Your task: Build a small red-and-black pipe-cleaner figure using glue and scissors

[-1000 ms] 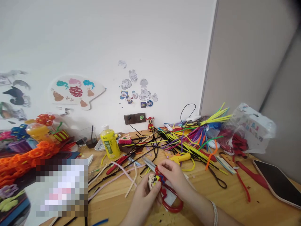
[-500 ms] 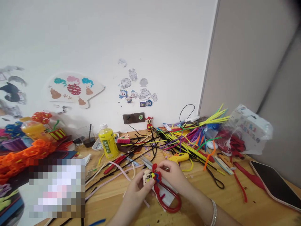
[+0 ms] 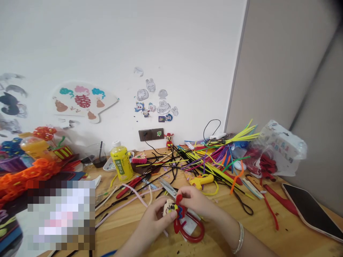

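A small craft doll (image 3: 180, 211) with a pale head, black and yellow face parts and a red and blue body is in my hands. My left hand (image 3: 158, 216) grips it at the head, thumb across the front. My right hand (image 3: 190, 200) pinches a red part at the doll's upper side; its fingertips are partly hidden. Beneath the doll lie scissors with red handles (image 3: 197, 238), their metal blades pointing away to the upper left. A white piece of paper (image 3: 189, 225) shows inside the handle loop.
Behind my hands are a yellow glue gun (image 3: 202, 181) and a heap of coloured pipe cleaners (image 3: 214, 157). A yellow bottle (image 3: 122, 162) stands at left, near orange craft flowers (image 3: 32, 175). At right are a tablet (image 3: 311, 207) and a plastic bag (image 3: 284, 150). A similar red figure (image 3: 169, 141) stands by the wall.
The doll has tilted slightly and dropped a little in view, and its red part points upward more. My right hand has shifted slightly down. More of the scissor blades shows.
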A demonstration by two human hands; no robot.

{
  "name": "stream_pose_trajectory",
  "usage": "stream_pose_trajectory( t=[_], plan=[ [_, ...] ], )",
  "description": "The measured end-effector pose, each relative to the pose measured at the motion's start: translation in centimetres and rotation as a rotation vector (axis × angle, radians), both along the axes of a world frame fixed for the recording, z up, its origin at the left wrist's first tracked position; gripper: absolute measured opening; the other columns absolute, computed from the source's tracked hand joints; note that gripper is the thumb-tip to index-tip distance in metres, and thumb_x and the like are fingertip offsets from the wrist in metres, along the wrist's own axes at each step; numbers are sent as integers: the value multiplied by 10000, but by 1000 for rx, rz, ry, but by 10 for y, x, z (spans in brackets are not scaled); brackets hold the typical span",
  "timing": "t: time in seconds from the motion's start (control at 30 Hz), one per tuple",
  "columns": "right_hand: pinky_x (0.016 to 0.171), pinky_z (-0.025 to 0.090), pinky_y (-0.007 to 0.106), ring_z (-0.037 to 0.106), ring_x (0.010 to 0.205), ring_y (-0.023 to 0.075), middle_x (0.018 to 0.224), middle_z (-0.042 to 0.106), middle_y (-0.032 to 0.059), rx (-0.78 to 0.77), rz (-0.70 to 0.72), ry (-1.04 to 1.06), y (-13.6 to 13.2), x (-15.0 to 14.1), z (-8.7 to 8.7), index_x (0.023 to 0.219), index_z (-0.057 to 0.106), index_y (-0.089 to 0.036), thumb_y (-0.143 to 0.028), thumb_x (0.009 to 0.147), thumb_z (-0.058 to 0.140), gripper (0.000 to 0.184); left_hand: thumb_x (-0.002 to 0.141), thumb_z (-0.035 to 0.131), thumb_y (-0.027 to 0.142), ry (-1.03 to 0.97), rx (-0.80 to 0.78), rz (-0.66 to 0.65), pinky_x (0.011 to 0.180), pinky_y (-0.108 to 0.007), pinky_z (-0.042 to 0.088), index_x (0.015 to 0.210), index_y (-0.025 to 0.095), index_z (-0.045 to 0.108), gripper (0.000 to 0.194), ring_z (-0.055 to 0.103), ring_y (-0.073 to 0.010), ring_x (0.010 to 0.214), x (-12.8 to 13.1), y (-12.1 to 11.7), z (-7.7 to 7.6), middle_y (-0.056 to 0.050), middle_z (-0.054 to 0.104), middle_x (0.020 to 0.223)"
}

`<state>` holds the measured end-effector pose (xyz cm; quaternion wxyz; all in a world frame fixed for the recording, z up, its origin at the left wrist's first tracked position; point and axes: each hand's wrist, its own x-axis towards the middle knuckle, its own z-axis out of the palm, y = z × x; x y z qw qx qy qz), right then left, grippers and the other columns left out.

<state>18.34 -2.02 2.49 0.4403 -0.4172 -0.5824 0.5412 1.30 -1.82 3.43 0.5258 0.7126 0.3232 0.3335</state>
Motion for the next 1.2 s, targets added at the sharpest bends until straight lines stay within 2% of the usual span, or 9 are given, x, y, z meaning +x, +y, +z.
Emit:
stream_pose_trajectory(
  t=[0.17, 0.43, 0.53, 0.63, 0.73, 0.83, 0.97, 1.07, 1.2],
  plan=[
    [473, 342, 164, 436, 511, 69, 565, 511, -42, 33, 70, -56, 1, 6, -2, 658, 584, -136, -210, 701, 590, 87, 650, 621, 525, 8, -6, -71, 645, -259, 379, 843, 139, 605, 432, 471, -170, 711, 1, -5, 3, -24, 532, 749],
    [507, 408, 179, 527, 560, 99, 628, 584, -19, 220, 72, -415, 3, 5, -9, 782, 613, -143, -215, 794, 503, 132, 621, 632, 542, 53, -47, -16, 562, -223, 342, 726, 143, 597, 415, 431, -136, 619, 2, -7, 6, 15, 475, 633],
    [638, 435, 215, 569, 717, 133, 770, 636, 7, 313, -33, -652, 10, 25, -3, 820, 623, -173, -210, 819, 465, 162, 610, 644, 540, 27, -69, -7, 571, -224, 348, 724, 146, 594, 414, 439, -136, 619, 2, -6, 6, 19, 484, 626],
    [849, 353, 320, 498, 967, 203, 993, 609, 88, 367, -233, -879, 21, 60, 1, 962, 596, -151, -89, 773, 440, 253, 601, 654, 538, -21, -105, 33, 593, -229, 369, 722, 148, 601, 412, 459, -137, 626, 2, -5, 7, 21, 509, 624],
    [870, 304, 357, 465, 992, 245, 1043, 588, 137, 372, -314, -1084, 32, 84, -5, 1024, 582, -115, -28, 674, 503, 368, 601, 657, 536, -51, -150, 96, 567, -220, 376, 710, 147, 605, 407, 462, -123, 593, 1, -3, 8, 27, 520, 607],
    [845, 305, 354, 481, 961, 244, 1047, 591, 132, 407, -308, -1212, 39, 86, -14, 1004, 598, -137, -48, 711, 494, 323, 568, 677, 545, -61, -196, 139, 505, -207, 378, 712, 143, 601, 433, 456, -105, 531, 0, -2, 9, 34, 513, 572],
    [775, 339, 324, 521, 863, 221, 927, 611, 119, 494, -263, -1264, 38, 76, -12, 876, 634, -139, -101, 770, 470, 199, 561, 703, 506, -78, -265, 157, 413, -203, 378, 816, 147, 594, 453, 423, -79, 424, 0, -1, 11, 48, 510, 552],
    [769, 353, 301, 521, 857, 201, 907, 603, 85, 568, -256, -1239, 33, 73, -3, 893, 616, -157, -171, 783, 488, 170, 546, 736, 449, -112, -269, 205, 421, -197, 378, 822, 134, 609, 437, 414, -65, 431, -1, 1, 12, 35, 547, 604],
    [736, 390, 299, 523, 828, 196, 879, 595, 62, 655, -343, -923, 26, 72, 6, 872, 594, -173, -254, 733, 562, 165, 501, 769, 406, -129, -244, 287, 461, -201, 378, 788, 127, 634, 423, 469, -99, 515, -2, 5, 12, 22, 573, 616]
  ],
)
